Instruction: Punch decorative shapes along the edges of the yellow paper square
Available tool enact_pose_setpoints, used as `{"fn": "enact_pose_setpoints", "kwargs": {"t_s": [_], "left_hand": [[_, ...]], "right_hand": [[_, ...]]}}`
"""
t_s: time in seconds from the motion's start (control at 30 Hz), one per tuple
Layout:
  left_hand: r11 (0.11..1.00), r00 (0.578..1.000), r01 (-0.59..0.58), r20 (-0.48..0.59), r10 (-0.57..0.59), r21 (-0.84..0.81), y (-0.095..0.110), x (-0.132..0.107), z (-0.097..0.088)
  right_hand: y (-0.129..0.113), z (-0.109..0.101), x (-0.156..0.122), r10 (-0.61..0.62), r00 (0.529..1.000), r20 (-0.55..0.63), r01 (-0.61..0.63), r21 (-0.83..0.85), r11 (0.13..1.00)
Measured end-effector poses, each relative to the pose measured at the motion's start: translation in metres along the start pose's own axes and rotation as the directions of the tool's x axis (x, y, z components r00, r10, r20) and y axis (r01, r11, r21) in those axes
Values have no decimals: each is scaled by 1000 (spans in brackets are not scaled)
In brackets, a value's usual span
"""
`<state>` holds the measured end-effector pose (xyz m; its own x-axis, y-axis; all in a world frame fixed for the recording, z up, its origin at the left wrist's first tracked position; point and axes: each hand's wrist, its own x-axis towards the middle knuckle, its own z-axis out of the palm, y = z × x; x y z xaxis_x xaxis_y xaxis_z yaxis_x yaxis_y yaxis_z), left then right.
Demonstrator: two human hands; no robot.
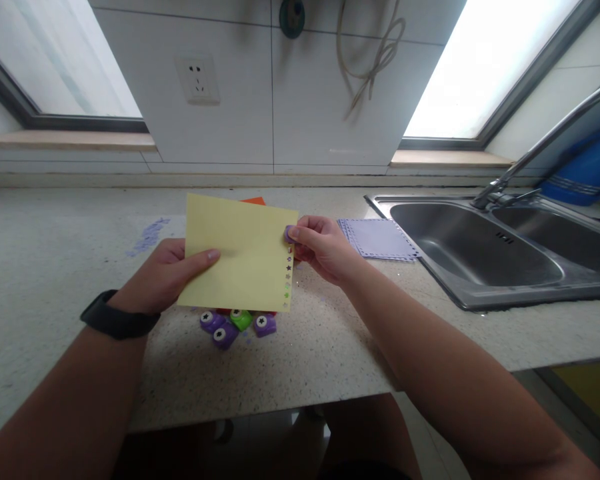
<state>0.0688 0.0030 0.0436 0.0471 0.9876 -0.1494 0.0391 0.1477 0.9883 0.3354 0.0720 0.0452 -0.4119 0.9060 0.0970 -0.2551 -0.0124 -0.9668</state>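
Note:
A sheet of yellow paper is held up over the counter, its left edge pinched between the thumb and hidden fingers of my left hand. Small star-shaped holes run in a column along the lower part of its right edge. My right hand grips a small purple craft punch at that edge, above the holes; most of the punch is hidden by the fingers and paper. Below the sheet lie several purple punches and a green punch. Something orange shows partly behind the paper.
A stack of lilac paper squares with punched edges lies to the right, against the steel double sink with its faucet. Purple paper bits are scattered at the left on the speckled counter.

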Motion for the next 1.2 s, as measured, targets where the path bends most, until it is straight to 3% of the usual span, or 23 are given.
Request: {"fn": "enact_pose_setpoints", "kwargs": {"t_s": [0.8, 1.2], "left_hand": [[1000, 1000, -15, 14, 15, -6, 0, 0, 0], [1000, 1000, -7, -5, 7, 1, 1, 0, 0]], "right_hand": [[-3, 7, -1, -24, 999, -41, 25, 9, 1000], [-4, 3, -1, -11, 1000, -4, 11, 25, 1000]]}}
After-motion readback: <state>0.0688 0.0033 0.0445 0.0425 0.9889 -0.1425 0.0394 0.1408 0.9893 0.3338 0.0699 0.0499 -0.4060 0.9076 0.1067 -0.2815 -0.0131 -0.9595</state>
